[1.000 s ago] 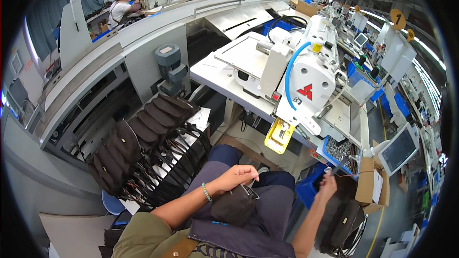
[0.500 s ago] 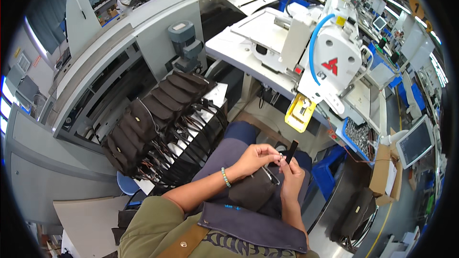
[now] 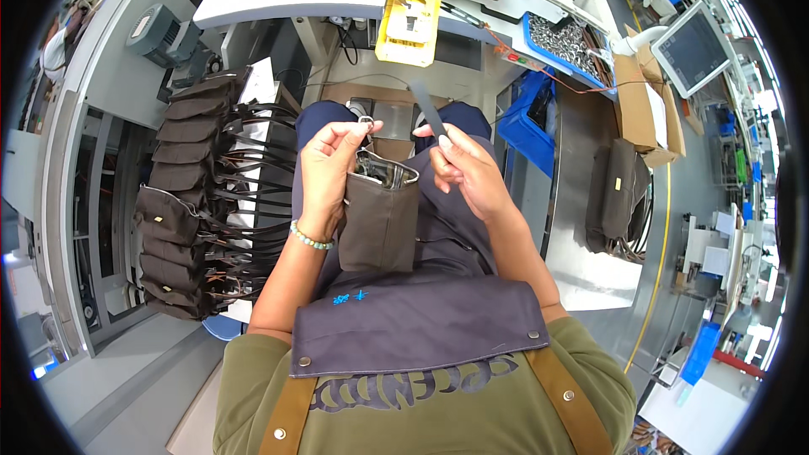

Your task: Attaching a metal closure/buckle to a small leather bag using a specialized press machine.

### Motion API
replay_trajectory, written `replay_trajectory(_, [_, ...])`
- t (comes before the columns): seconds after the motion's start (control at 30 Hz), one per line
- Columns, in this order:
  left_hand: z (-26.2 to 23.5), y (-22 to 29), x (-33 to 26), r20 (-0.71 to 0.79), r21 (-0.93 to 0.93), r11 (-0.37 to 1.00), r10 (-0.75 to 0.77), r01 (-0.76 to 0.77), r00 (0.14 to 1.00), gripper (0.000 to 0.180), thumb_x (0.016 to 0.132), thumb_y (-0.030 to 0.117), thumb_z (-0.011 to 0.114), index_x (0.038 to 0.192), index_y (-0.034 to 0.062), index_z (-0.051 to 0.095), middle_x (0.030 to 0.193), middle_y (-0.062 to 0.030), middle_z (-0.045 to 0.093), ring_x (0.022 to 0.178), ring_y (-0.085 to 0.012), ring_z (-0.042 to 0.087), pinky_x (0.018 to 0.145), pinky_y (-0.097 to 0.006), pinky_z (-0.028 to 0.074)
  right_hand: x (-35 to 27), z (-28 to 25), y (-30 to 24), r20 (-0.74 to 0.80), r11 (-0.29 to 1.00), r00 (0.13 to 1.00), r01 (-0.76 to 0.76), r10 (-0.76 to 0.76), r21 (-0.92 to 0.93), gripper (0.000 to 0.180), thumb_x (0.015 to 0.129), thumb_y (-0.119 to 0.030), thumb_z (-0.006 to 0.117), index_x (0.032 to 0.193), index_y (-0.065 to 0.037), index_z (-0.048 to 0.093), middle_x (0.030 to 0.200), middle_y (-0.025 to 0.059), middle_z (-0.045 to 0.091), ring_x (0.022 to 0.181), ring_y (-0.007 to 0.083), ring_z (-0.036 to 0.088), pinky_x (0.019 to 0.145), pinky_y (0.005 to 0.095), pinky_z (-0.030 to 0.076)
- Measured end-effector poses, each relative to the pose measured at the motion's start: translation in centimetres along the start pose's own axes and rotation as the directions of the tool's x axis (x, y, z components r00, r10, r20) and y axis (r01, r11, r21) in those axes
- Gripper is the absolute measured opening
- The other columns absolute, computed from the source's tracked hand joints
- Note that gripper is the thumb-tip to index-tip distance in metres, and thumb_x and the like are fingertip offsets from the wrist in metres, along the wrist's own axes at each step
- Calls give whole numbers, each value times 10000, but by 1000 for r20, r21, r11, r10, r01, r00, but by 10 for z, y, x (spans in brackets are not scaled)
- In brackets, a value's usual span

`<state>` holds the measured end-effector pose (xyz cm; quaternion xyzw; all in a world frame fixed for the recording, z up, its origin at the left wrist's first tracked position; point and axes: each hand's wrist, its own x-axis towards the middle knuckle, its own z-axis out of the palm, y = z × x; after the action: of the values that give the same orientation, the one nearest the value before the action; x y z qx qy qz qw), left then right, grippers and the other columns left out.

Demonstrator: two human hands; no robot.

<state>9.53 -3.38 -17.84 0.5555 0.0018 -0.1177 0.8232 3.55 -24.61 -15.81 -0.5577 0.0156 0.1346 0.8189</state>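
Observation:
A dark brown fabric pouch hangs over my lap, its top gaping to show a lighter lining. My left hand, wearing a beaded bracelet, is beside the pouch's upper left edge. Its thumb and finger pinch a small metal ring above the opening. To the right of the pouch, my right hand is closed on a narrow black strap, which points up and away, its far end blurred. The hands are apart.
Several brown pouches with black straps are stacked at the left. Ahead, a yellow tray juts from a white machine table. A blue tray of metal parts, a cardboard box and a screen stand at the right.
My view has swung right and downward. My hands have moved apart from their joined pinch. The pouch now hangs with its opening upward, and the strap is in my right hand, away from the left.

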Motion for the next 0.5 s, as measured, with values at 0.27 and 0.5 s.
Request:
replay_trajectory(0.27, [0, 3, -2, 47, -7, 998, -64, 64, 997, 93, 946, 129, 700, 948, 44, 661, 1115, -116, 733, 562, 38, 366, 508, -146, 298, 0, -14, 2, 44, 984, 995, -78, 87, -163, 366, 1065, -336, 451, 1172, -26, 613, 650, -71, 342, 585, 42, 316, 548, 220, 340])
replay_trajectory(0.5, [-1, 2, 1, 23, -31, 998, -55, 56, 998, 151, 918, 102, 726, 1036, 24, 672, 1032, -42, 719, 621, 27, 464, 543, -152, 349, 6, -12, 5, 2, 964, 999, -38, 40, -265, 379, 1038, -330, 512, 1081, 4, 685, 610, -68, 394, 564, 60, 367, 551, 230, 349])
